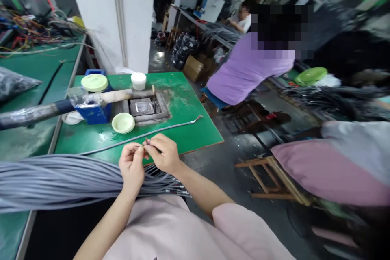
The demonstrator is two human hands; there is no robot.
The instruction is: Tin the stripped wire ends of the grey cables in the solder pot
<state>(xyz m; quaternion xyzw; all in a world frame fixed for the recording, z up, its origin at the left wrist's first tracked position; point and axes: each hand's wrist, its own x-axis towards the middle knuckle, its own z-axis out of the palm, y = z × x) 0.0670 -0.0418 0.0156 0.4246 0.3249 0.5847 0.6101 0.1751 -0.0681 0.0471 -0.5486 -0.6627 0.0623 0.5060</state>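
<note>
The left hand [132, 164] and right hand [164, 152] meet on the near side of the dish [123, 123], fingertips pinching a thin strand [146, 141], details unclear. The cable bundle [61, 183] runs from left of the dish to below it; the blue holder [96, 114] sits left; a cable [170, 128] extends right.

pale pink top [170, 231] | short loose right sleeve [236, 227] | bare forearms [198, 187] | bare hands [166, 153]

The left hand [133, 164] and right hand [166, 153] meet (fingertips very close together), thumbs and fingers pinching. The left arm [108, 224] and right arm [199, 187] reach forward, bare.
</note>
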